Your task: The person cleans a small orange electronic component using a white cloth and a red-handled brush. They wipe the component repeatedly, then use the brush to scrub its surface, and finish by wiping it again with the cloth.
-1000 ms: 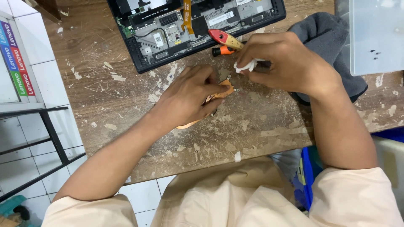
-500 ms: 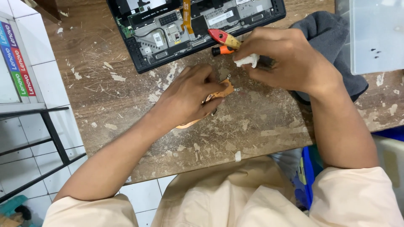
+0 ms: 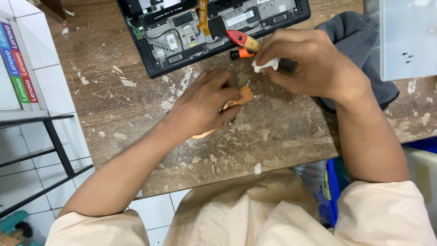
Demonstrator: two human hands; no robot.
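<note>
Scratched wooden desk (image 3: 136,91): our left hand (image 3: 205,107) pins flat copper plate (image 3: 243,95); right hand (image 3: 314,68), just above-right, pinches white wad (image 3: 265,65).

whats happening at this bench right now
A person sits at a worn wooden table. The left hand presses a copper-coloured part flat on the tabletop. The right hand pinches a small white wad just above it. An opened laptop lies beyond, a red-handled tool at its edge, a grey cloth under the right hand.
</note>
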